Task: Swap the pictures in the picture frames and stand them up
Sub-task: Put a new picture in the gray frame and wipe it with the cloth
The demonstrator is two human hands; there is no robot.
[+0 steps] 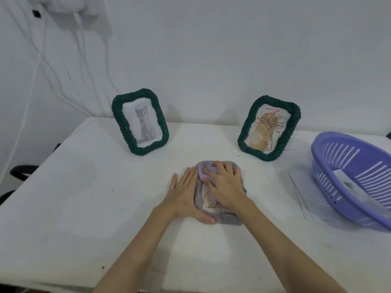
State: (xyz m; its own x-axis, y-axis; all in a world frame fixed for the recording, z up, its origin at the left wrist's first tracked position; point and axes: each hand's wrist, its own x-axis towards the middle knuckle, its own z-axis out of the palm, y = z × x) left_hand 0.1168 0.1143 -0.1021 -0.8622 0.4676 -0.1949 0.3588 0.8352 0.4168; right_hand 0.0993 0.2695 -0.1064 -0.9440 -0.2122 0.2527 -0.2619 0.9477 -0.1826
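Two dark green woven picture frames stand upright at the back of the white table. The left frame holds a grey cat picture; the right frame holds a beige flower drawing. A third, grey woven frame lies flat at the table's middle with a beige picture showing in it. My left hand rests on the grey frame's left edge, thumb at its near corner. My right hand presses a small lilac cloth onto the frame's face. Most of the grey frame is hidden under both hands.
A purple slotted plastic basket sits at the right edge, with paper inside and paper sheets under it. White cables hang down the wall at the back left. A dark chair part shows past the table's left edge.
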